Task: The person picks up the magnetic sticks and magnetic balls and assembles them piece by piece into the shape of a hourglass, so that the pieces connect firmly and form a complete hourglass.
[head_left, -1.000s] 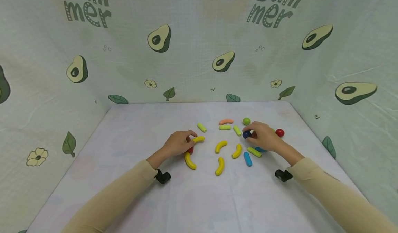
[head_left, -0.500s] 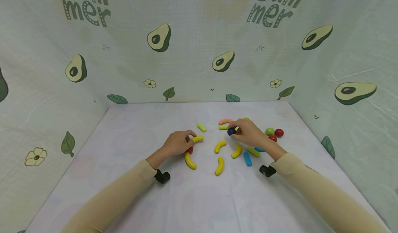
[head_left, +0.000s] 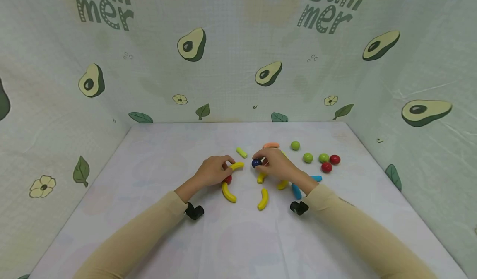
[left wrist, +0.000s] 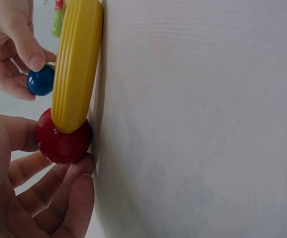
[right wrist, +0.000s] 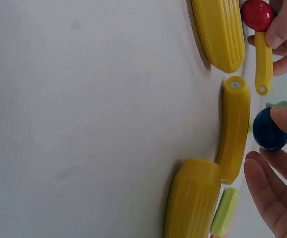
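My left hand pinches a glossy red ball between thumb and fingers, close over the table. Two ridged, curved yellow rods join that ball: the near one points toward me, the far one away to the right. To their right, my right hand holds a dark blue ball by thumb and fingertips. It is a short gap from the far rod's end. Beneath and beside the right hand lie loose curved yellow rods, one partly hidden by it.
Green balls and red balls sit at the back right. Blue rods lie near the right wrist. Behind the hands are a short lime rod and an orange curved rod. A patterned cloth backdrop encloses the table.
My right hand has carried the blue ball leftward from the right-hand pieces to close beside the left hand's yellow rods. My left hand has stayed in place.
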{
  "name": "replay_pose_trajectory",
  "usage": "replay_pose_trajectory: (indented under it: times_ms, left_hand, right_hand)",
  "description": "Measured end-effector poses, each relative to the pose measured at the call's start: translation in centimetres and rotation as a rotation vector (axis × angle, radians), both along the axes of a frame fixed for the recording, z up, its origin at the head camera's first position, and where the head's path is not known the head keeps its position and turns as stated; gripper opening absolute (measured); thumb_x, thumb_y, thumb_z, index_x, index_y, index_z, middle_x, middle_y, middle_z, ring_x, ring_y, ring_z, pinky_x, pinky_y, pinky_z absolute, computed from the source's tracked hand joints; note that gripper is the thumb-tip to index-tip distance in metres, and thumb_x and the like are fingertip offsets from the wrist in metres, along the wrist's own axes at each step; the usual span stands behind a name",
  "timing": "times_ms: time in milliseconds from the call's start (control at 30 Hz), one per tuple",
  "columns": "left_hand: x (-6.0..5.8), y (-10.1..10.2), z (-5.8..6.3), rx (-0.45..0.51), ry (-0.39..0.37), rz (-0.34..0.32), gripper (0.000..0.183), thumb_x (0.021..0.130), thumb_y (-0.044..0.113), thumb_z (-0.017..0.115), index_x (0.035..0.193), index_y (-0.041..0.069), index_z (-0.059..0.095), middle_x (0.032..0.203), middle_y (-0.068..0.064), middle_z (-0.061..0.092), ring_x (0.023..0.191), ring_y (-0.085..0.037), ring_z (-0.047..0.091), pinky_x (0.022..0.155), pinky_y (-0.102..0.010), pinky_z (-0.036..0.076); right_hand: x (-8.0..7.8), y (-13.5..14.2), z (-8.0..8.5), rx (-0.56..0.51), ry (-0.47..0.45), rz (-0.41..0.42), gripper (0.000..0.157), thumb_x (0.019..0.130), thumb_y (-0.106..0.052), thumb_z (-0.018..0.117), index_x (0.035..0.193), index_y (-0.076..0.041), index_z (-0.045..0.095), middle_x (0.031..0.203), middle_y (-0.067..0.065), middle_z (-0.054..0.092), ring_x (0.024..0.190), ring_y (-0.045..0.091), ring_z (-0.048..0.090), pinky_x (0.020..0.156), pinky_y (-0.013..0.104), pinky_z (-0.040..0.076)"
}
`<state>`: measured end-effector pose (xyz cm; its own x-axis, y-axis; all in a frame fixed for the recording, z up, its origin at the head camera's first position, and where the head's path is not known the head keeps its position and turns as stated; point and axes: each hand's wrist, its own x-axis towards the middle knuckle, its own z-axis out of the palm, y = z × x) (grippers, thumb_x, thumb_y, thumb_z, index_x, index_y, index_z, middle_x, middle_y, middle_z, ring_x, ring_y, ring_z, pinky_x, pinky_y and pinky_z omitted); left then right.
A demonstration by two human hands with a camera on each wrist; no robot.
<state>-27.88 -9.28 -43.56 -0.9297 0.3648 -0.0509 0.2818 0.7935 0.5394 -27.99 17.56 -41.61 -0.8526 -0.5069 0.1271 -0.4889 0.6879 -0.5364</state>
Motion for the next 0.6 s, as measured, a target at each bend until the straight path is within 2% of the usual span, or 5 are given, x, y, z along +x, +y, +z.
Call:
replay_pose_trajectory:
  times_ms: [600]
  left_hand:
    - [-0.1,-0.1,0.1,-0.002,0.004,-0.026,0.03,0.101,0.026,0.071,0.131,0.019,0.071,0.102,-0.003,0.074,0.078,-0.016,0.064,0.069,-0.029,0.055]
  right_hand:
    - [-0.1,-2.6,-1.2,-0.025,-0.084,-0.007,0.031,0.099,-0.015,0.077,0.128,-0.006,0.072,0.119,0.007,0.075,0.091,0.014,0.066,0.075,0.024,0.058]
